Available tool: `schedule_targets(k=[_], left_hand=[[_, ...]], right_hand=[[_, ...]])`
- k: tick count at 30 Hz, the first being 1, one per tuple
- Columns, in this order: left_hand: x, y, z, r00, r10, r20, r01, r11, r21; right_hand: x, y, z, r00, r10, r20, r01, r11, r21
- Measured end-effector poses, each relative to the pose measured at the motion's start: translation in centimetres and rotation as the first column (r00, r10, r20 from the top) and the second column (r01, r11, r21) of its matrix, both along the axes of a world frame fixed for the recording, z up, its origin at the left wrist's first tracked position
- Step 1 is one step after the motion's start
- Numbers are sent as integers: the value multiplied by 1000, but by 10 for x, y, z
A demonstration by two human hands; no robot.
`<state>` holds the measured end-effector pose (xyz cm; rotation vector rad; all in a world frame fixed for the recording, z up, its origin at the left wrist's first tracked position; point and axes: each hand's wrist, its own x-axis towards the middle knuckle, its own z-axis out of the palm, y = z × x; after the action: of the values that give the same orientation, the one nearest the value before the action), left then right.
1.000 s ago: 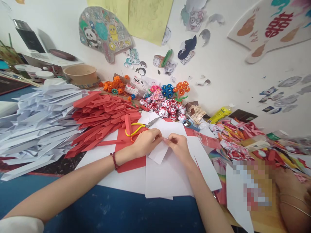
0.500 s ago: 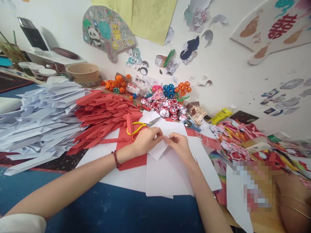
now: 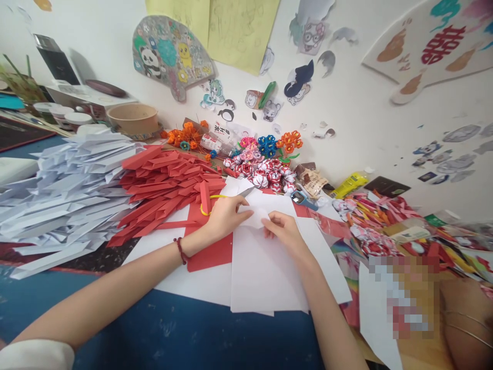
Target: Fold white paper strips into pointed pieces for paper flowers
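A small piece of white paper [image 3: 257,218] is held between my two hands above larger white sheets [image 3: 269,280]. My left hand [image 3: 228,215] pinches its left side between thumb and bent fingers. On the other side my right hand [image 3: 284,229] has its thumb and fingertips closed at the paper's right edge. Scissors [image 3: 247,191] with yellow handles lie just beyond my left hand, which hides part of them. A red sheet [image 3: 210,258] is under my left wrist, and a folded red paper strip [image 3: 205,198] rests by the scissors.
Folded white strips [image 3: 73,190] are heaped at the left, beside a pile of folded red strips [image 3: 165,185]. Red-and-white paper balls [image 3: 269,172] and a tan bowl [image 3: 133,119] stand along the wall. At the lower right another person's arm [image 3: 466,318] is near a pixelated patch.
The small paper has turned and lifted between my hands; its corner no longer points down toward me. My hands have drawn slightly apart, and my left hand now covers more of the scissors' handles.
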<state>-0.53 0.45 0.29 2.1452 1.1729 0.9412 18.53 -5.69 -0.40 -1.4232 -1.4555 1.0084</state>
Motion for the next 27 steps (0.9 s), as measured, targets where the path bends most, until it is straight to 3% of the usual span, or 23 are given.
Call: schedule_targets(k=[3,6,11,15,21,27], left_hand=[[-1,3,3,997,-26,74,30,998,-52],[0,4,3,991,-66,114,77,993,-95],[0,6,1,988,-33,149,58,984,-168],[-1,8,1,984,-73,161,99,983,-154],[2,1,-1,983,-168,-74,163,984,-68],[5,-17,1,923,17,-385,32,992,121]], right_hand=[[-3,-2,1,985,91,145,-88,996,-27],[-4,-3,1,969,71,236,-76,997,15],[-2,-3,2,997,25,72,-21,998,-57],[-4,-4,5,997,73,-5,-73,986,-147],[-9,-1,-1,995,-36,88,37,999,-10],[-11,-3,-4,953,-74,293,64,997,44]])
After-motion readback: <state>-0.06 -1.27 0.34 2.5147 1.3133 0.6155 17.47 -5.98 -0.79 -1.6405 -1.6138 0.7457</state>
